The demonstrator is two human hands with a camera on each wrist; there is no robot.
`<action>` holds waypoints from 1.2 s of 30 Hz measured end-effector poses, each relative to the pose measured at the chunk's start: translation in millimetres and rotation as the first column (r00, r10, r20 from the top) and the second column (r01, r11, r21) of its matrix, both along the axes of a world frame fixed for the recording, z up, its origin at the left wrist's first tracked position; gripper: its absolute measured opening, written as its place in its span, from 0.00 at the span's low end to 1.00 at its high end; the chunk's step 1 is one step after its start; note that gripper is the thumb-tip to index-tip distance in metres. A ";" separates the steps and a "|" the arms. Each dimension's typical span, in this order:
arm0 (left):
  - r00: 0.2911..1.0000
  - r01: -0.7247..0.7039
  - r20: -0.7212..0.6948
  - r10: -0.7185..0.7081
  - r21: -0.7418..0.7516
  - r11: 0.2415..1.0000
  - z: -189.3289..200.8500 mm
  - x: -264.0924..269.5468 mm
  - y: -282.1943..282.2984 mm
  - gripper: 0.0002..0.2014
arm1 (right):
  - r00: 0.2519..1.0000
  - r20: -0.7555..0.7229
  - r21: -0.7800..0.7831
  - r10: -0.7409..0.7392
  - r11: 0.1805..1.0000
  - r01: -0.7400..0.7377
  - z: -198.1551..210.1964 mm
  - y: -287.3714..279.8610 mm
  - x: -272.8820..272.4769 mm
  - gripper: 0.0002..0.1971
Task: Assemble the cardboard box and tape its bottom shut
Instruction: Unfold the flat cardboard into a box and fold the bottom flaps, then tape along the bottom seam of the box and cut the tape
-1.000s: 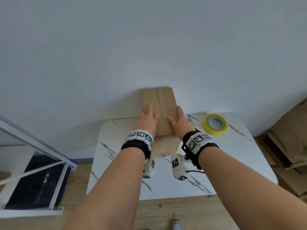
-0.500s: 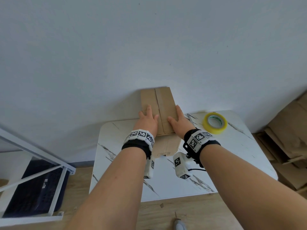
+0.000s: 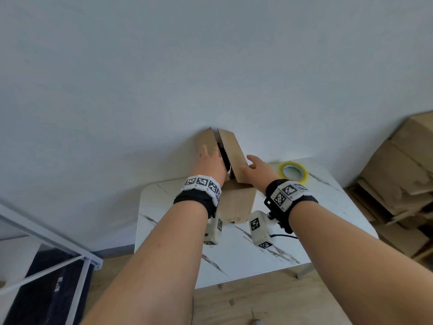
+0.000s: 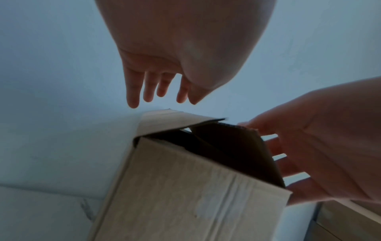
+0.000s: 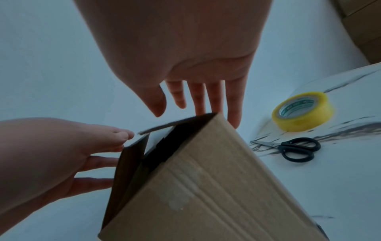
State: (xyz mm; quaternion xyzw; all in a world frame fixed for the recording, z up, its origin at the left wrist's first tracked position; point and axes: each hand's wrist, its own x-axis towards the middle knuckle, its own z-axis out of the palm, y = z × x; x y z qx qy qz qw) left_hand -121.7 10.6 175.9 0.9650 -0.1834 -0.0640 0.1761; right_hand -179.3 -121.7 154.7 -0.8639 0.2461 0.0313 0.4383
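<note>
- Head view: box (image 3: 236, 198) stands on the table (image 3: 328, 207), top flaps parted.
- Left hand (image 3: 210, 163) and right hand (image 3: 259, 171), fingers straight and spread, flank the flaps.
- Tape (image 3: 293, 172) lies right of it.

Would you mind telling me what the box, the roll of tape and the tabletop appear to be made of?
The box looks like matte brown corrugated cardboard: its face shows parallel ridges and a flap edge looks thick. The roll of tape seems to be glossy, translucent yellowish plastic film on a printed core. The tabletop has a smooth white surface with grey veins; real marble or a printed laminate, I cannot tell.
</note>
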 end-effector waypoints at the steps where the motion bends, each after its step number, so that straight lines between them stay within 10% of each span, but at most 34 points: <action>1: 1.000 0.001 0.008 -0.001 -0.016 1.000 1.6 -0.9 -2.0 0.23 | 1.000 0.003 -0.007 -0.009 1.000 0.009 1.7 -0.8 -4.3 0.29; 19: 0.988 0.151 0.031 -0.151 0.004 0.989 2.8 -28.3 -145.2 0.29 | 0.990 -0.084 -0.208 -0.117 0.973 0.098 -10.3 -155.8 -49.7 0.25; 36: 0.967 0.034 -0.254 0.003 0.141 0.989 -98.4 -8.2 -221.7 0.31 | 0.917 -0.372 -0.230 0.144 0.943 -0.241 -98.5 -244.3 9.6 0.29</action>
